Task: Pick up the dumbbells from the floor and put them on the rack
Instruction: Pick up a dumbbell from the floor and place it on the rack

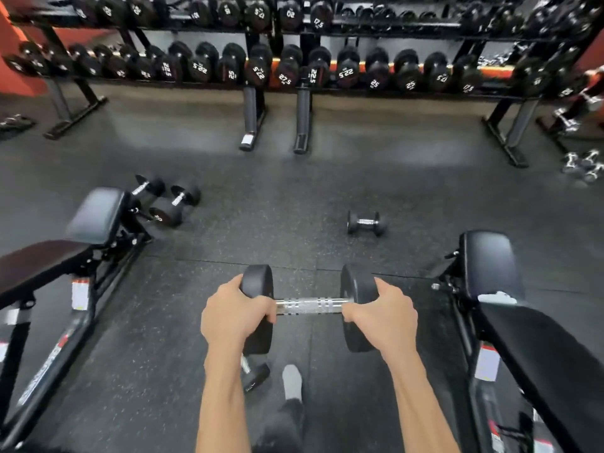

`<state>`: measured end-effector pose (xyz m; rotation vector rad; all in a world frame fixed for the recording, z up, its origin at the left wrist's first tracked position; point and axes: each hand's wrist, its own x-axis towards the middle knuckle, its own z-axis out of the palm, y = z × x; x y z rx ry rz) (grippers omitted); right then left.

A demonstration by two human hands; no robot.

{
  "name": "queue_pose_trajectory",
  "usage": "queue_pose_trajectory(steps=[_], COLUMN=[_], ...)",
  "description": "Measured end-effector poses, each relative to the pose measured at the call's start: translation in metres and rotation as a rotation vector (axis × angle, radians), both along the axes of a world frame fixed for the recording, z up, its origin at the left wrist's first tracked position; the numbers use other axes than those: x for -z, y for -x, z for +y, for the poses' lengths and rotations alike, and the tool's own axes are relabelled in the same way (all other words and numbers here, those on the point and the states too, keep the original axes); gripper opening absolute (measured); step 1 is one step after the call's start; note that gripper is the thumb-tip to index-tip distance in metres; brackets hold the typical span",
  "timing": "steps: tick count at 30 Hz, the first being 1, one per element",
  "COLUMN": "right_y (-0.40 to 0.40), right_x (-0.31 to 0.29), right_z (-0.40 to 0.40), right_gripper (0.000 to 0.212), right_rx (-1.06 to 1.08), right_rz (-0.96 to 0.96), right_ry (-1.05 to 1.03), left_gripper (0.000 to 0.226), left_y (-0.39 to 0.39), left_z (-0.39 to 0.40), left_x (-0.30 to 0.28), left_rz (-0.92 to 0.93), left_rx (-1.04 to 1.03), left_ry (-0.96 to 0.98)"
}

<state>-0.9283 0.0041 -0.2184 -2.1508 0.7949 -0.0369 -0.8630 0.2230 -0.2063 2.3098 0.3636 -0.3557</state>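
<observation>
Your left hand [233, 313] and right hand [384, 313] each curl round one end of the black dumbbell [310, 305], held level above the rubber floor [294, 191].

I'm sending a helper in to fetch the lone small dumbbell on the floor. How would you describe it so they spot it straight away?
Start at the dumbbell rack along the far wall, then look down to the open black floor before it. The small dumbbell lies alone there, just beyond the head of the right-hand bench. Unlike the pair of dumbbells by the left bench, it has no neighbour.
</observation>
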Motion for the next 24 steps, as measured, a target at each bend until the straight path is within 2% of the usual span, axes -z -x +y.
queue_pose_trajectory(steps=[4,7,9,11,17,24], right_y=[-0.088,-0.159,-0.196,-0.245,-0.389,-0.531], right_x=[0.007,0.007,0.004,0.002,0.006,-0.02], right_z=[-0.046,-0.09,-0.114,-0.148,-0.261,-0.382], right_gripper=[0.054,0.037,0.031,0.032,0.031,0.03], right_rx=[0.14,0.242,0.281,0.308,0.326,0.363], right_rz=[0.052,0.022,0.042,0.038,0.031,0.018], right_ry=[-0.049,-0.065,-0.047,-0.047,-0.022,-0.019], left_gripper=[0.039,0.041,0.04,0.038,0.041,0.05], left_y=[-0.115,-0.202,-0.246,-0.3,-0.451,-0.6], left_z=[-0.059,-0.109,-0.139,-0.172,-0.286,-0.413], left_x=[0.006,0.005,-0.003,-0.005,0.006,-0.015], left_rz=[-0.015,-0.053,-0.046,-0.042,-0.047,-0.077], left_rx=[0.182,0.247,0.322,0.334,0.387,0.41], left_ry=[-0.08,-0.053,-0.1,-0.047,-0.046,-0.002])
